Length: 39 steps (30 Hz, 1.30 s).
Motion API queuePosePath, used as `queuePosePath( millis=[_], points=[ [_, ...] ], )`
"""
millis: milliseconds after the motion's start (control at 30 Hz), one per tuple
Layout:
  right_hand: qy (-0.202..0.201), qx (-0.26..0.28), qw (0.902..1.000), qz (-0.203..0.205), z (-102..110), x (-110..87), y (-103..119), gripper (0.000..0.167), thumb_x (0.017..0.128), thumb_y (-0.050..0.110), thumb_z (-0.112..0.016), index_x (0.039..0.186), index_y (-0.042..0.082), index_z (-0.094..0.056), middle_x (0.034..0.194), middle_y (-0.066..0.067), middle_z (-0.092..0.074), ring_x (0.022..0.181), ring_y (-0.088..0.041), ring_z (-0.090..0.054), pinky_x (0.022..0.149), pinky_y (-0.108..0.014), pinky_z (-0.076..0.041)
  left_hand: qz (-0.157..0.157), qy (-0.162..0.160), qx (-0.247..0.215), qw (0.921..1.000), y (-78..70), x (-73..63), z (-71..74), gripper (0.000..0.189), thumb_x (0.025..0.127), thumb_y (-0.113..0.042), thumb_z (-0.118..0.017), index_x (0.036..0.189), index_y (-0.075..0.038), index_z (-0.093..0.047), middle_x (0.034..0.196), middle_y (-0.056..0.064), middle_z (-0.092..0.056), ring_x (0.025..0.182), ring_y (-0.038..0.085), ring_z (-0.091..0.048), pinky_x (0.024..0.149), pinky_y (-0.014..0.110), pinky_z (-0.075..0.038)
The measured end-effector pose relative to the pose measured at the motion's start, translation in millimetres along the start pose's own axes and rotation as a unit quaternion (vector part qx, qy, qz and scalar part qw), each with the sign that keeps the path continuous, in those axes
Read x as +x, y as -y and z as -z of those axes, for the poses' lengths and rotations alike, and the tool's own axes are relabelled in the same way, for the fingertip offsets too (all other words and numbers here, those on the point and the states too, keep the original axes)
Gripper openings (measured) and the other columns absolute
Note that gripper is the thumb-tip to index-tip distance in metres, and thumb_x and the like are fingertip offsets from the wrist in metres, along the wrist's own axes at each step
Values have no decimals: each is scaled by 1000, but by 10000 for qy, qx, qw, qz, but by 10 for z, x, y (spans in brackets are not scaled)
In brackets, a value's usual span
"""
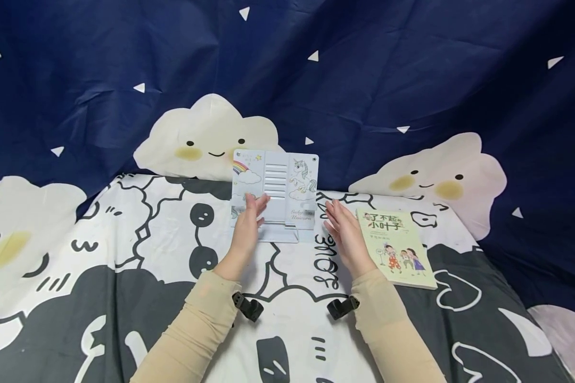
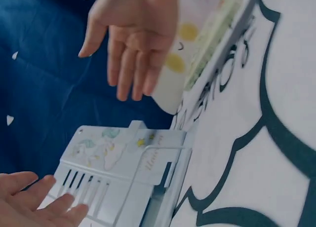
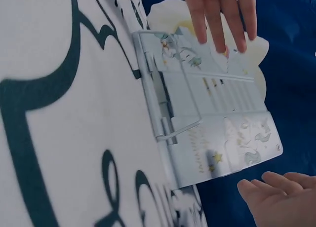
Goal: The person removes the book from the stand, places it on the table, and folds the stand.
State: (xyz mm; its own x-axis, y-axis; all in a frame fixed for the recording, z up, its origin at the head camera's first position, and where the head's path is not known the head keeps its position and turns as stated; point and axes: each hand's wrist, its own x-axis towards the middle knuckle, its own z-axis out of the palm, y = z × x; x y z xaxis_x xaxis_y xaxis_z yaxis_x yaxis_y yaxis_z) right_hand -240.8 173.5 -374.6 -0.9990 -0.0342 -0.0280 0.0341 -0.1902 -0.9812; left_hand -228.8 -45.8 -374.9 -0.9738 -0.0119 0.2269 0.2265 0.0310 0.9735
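Note:
A pale metal book stand with unicorn and rainbow prints stands upright on the patterned cloth. Slots run down its middle panel, and a wire holder juts from its lower front. My left hand is in front of its left part, fingers extended and holding nothing. To the right of the stand, apart from it, my right hand has its fingers straight and its palm facing inward. Whether the left fingers touch the stand cannot be told. Beside my right hand lies a light green book, cover up.
Black and white cartoon cloth covers the surface. Behind it hangs a dark blue curtain with smiling clouds and small white triangles. A small black device is on the left wrist, and another black device on the right.

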Motion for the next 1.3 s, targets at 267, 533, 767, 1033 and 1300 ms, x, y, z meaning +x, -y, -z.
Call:
queuePosePath(
  millis=[267,533,767,1033,1300],
  points=[
    [459,234,9985,-170,21,91,-153,81,102,59,-29,160,10,-3,168,-6,-11,155,-20,-9,126,-36,-14,65,44,-470,9989,90,24,145,129,69,-92,-3,155,1,-24,166,12,-19,155,25,-13,126,45,-15],
    [679,561,9953,-408,53,169,-278,86,98,67,-22,160,15,5,169,-7,1,156,-24,1,127,-37,-6,298,-96,-593,9978,151,58,286,118,74,-90,-1,160,-11,-12,168,4,-9,156,20,-5,127,37,-6],
    [849,877,9909,-567,122,178,-340,86,96,70,-13,160,15,7,169,-6,4,155,-23,6,127,-39,-1,635,-291,-594,9958,222,69,362,89,91,-72,7,161,-19,-10,168,3,-10,156,21,-5,126,42,-1],
    [913,1256,9853,-708,201,186,-396,90,93,74,-10,160,17,8,169,-7,4,156,-22,4,127,-38,-4,974,-409,-723,9918,259,96,424,79,97,-62,8,161,-19,-9,169,-1,-5,156,18,-3,127,33,-4],
    [1033,1177,9844,-798,215,199,-466,89,93,74,-11,160,17,6,169,-6,0,156,-21,0,127,-32,-10,1134,-390,-559,9912,327,123,473,81,96,-64,6,161,-16,-6,169,-1,-3,156,18,-1,127,34,-3]
  ],
)
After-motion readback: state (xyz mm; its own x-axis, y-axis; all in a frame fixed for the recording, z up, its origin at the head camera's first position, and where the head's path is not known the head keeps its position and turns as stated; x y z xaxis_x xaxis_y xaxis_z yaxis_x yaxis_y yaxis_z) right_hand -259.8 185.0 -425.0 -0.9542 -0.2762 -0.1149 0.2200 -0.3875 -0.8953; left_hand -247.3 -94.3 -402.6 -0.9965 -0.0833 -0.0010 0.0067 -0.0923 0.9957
